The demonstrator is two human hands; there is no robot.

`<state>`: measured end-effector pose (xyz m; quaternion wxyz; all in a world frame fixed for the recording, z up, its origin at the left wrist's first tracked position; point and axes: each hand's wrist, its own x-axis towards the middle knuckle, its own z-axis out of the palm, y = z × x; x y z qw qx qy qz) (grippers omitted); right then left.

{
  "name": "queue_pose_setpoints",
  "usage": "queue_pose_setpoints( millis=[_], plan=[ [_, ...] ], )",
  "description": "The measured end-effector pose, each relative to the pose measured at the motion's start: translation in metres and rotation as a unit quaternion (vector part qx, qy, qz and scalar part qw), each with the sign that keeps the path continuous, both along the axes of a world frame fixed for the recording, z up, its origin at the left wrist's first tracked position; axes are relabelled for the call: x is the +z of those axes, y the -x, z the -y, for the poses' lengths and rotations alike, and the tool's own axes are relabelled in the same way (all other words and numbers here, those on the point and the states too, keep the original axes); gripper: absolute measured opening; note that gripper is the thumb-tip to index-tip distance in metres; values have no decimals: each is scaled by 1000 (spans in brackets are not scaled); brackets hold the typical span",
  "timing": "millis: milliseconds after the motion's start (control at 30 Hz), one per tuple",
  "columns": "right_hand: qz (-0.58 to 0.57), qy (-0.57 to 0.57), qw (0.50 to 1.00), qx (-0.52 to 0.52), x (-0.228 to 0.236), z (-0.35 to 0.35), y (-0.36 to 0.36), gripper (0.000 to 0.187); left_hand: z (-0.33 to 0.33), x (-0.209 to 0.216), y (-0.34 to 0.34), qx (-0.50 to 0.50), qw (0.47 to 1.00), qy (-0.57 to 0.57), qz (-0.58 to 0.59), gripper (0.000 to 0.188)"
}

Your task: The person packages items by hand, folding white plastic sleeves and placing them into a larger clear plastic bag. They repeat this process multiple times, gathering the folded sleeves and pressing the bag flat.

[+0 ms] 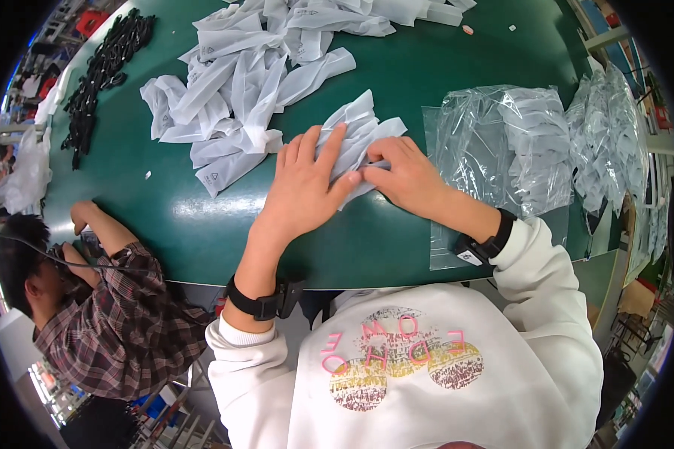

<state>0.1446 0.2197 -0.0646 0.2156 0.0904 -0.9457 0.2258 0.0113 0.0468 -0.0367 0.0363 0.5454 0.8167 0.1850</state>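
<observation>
A small bundle of whitish frosted plastic packets (356,120) lies on the green table (217,251) in front of me. My left hand (301,191) rests over its left side, palm down, with the fingers stretched out and the thumb reaching toward the right hand. At the bundle's right edge, my right hand (412,179) has curled fingers, with thumb and forefinger pinching a packet. What the packets contain cannot be made out. A loose heap of similar packets (240,86) spreads beyond my hands, toward the far left.
To the right lies a large clear bag (464,135) with stacked packets in it, beside another filled clear bag (606,138) at the table's edge. Bundled black cables (101,82) lie far left. A person in a plaid shirt (120,322) sits close on my left.
</observation>
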Motion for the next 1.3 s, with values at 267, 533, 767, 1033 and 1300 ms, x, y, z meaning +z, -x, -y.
queue_pose_setpoints(
  millis=[267, 533, 767, 1033, 1300],
  plan=[
    [43, 104, 994, -15, 26, -5, 8, 41, -9, 6, -30, 67, 992, 70, -84, 91],
    [41, 99, 989, -101, 4, -3, 16, 71, -7, -3, -29, -3, 996, 21, -82, 90],
    [55, -13, 923, -381, 43, 22, -104, 51, -1, 2, -13, -50, 990, 52, -123, 87],
    [-120, 299, 857, -403, 44, 5, -151, 22, -81, 40, -70, -289, 952, 41, 87, 87],
    [-236, 83, 910, -331, 73, -4, -173, 26, -213, 27, -158, -368, 925, -39, 90, 83]
  ],
)
